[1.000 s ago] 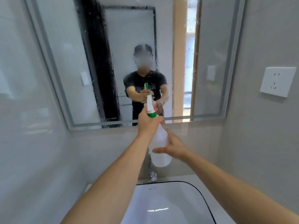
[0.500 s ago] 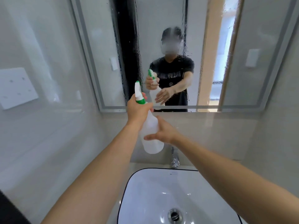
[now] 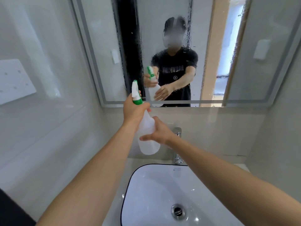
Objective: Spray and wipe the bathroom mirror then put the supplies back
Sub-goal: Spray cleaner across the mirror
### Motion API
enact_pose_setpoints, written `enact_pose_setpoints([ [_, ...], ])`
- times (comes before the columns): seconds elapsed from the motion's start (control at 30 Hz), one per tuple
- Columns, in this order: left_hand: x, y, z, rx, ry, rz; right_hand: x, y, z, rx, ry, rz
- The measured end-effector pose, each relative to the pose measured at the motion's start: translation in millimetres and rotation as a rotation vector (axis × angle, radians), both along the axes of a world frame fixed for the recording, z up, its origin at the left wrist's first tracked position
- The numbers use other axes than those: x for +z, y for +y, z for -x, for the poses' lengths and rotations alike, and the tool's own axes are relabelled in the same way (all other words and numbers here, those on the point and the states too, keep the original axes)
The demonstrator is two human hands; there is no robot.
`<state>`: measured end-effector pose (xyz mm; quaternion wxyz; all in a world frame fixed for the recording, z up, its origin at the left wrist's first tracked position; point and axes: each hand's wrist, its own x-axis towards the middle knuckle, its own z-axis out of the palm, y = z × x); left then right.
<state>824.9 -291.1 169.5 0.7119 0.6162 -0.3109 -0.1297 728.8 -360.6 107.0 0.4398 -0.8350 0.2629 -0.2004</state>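
A translucent white spray bottle [image 3: 147,141] with a green and white trigger head is held up in front of the mirror [image 3: 162,38], its nozzle pointing at the glass. My left hand [image 3: 134,111] is wrapped around the bottle's neck at the trigger. My right hand [image 3: 158,131] rests flat against the side of the bottle's body, fingers spread. The mirror's glass is wet with droplets and runs of liquid, mostly in its middle. No cloth is in view.
A white basin [image 3: 162,193] with a dark rim and a metal drain sits below my arms. A chrome tap [image 3: 177,144] stands behind it, close to my right wrist. Glossy tiled walls close in on both sides. A white plate [image 3: 14,80] shows on the left wall.
My view has swung left and down, so more of the basin and the left wall show. The bottle and both hands have dropped a little below the mirror's lower edge, grip unchanged.
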Motion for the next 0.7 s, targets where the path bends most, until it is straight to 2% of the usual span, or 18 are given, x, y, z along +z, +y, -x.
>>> enact_pose_setpoints([
  [0.27, 6.2, -54.3, 58.4, -0.218, -0.201, -0.048, 2.0, -38.2, 65.4, -0.148, -0.083, -0.026],
  [0.43, 5.3, -99.6, 110.1, -0.383, -0.218, -0.048, 6.8, -70.3, 131.4, -0.296, -0.092, 0.003],
  [0.6, -5.8, -132.6, 165.9, -0.664, -0.251, -0.096, -2.8, -96.0, 206.6, -0.454, -0.091, -0.004],
  [0.7, -25.8, -146.9, 194.6, -0.822, -0.167, -0.113, -14.0, -108.6, 250.1, -0.534, -0.096, -0.052],
])
